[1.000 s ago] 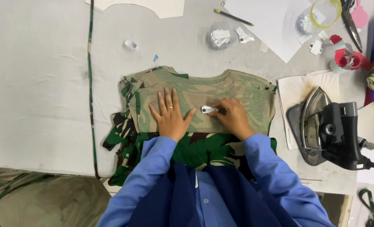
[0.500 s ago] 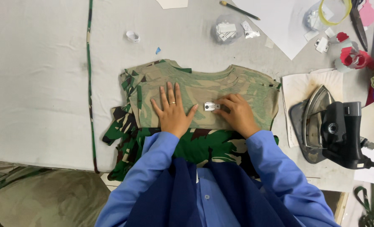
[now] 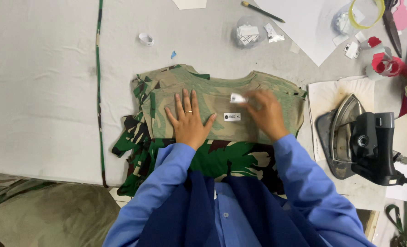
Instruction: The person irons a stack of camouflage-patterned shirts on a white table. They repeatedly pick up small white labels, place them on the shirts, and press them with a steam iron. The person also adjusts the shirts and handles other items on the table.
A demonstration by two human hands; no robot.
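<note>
We count two hands, the left hand [image 3: 189, 122] and the right hand [image 3: 264, 114], on one stack of camouflage garments [image 3: 222, 114]. We also count one label [image 3: 232, 116], one iron [image 3: 361, 139], one pencil [image 3: 263, 11] and one pair of scissors [image 3: 391, 23].

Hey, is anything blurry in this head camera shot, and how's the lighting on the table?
Head view: the right hand is smeared by motion blur, along with the small white piece at its fingertips; the left hand, flat on the camouflage garment, is sharp. Lighting on the grey table is even and soft, with faint shadows and no strong glare.
</note>
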